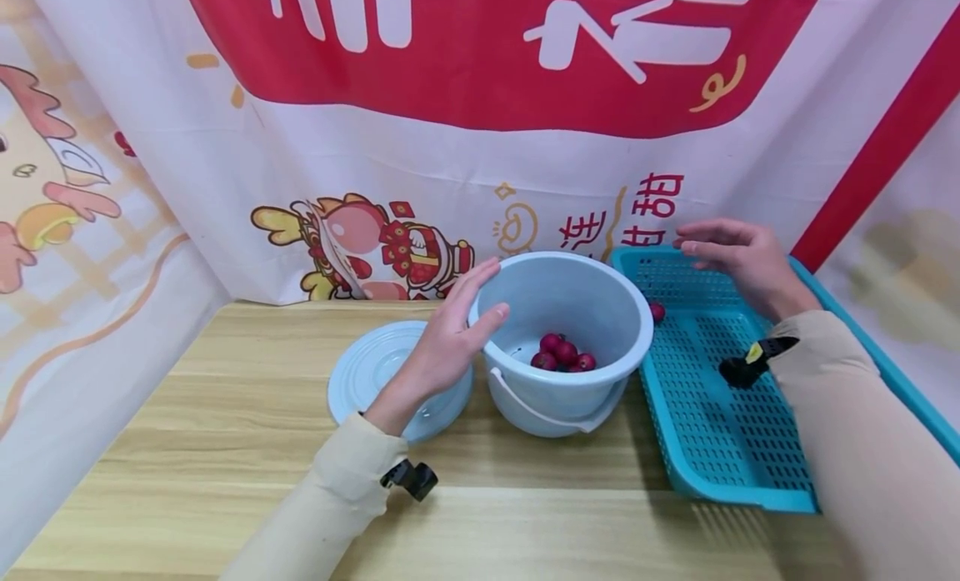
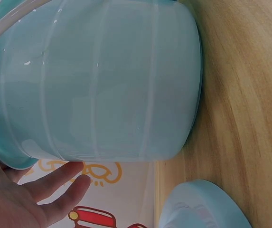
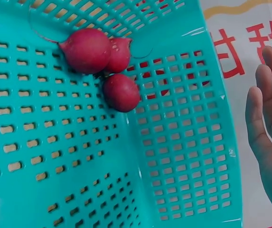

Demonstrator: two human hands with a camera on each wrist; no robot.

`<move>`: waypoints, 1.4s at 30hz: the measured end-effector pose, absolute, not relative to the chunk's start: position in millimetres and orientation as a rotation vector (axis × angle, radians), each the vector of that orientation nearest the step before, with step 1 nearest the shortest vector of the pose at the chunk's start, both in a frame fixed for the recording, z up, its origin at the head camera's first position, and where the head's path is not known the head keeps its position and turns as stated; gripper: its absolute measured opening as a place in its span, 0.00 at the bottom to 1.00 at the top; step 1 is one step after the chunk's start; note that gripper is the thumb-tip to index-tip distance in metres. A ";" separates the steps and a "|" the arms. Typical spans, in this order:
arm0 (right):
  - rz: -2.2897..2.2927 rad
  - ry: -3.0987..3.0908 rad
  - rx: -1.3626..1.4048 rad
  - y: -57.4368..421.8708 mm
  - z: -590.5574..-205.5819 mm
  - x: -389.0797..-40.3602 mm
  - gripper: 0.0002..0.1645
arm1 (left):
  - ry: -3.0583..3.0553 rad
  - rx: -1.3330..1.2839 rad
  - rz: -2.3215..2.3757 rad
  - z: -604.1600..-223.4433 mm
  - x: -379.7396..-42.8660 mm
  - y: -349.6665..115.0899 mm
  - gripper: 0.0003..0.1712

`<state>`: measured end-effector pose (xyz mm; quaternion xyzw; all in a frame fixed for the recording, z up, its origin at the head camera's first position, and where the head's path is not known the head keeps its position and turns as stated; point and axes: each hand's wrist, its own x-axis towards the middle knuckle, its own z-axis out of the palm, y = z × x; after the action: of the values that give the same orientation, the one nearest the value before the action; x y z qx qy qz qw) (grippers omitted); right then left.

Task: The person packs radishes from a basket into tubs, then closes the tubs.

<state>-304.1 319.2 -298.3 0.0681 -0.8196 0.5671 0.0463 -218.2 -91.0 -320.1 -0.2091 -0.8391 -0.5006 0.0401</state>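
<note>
A light blue bucket stands upright on the table, with several red radishes at its bottom. My left hand is at the bucket's left rim, fingers fairly straight; in the left wrist view the hand lies beside the rim. Right of the bucket sits a teal basket. Over its far end hovers my right hand, holding nothing, its fingers extended. Three radishes lie in a corner of the basket in the right wrist view; the head view shows one radish there, the others hidden.
A round light blue lid lies on the wooden table left of the bucket, partly under my left forearm. The bucket's pale handle hangs down in front. A printed curtain closes off the back and sides.
</note>
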 end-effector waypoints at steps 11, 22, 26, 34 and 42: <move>1.648 -2.746 0.121 325.2 -314.0 -312.2 0.40 | -2.575 -0.639 -1.524 -320.2 -217.7 -90.8 0.37; 1.520 -2.956 0.127 327.1 -330.1 -320.3 0.38 | -2.571 -0.653 -1.521 -321.3 -219.2 -91.0 0.38; 1.475 -3.064 0.140 326.2 -336.6 -322.7 0.38 | -2.572 -0.648 -1.519 -322.5 -220.3 -91.2 0.38; 1.348 -3.169 0.145 326.2 -343.9 -324.8 0.33 | -2.572 -0.651 -1.528 -321.9 -219.3 -90.9 0.37; 1.175 -3.297 0.176 323.5 -349.2 -328.2 0.33 | -2.571 -0.656 -1.519 -321.4 -219.1 -91.2 0.38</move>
<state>-328.2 323.5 -349.2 0.0493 -0.9254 0.3296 -0.1805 -219.1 -91.2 -321.4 -0.2143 -0.8402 -0.4964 0.0419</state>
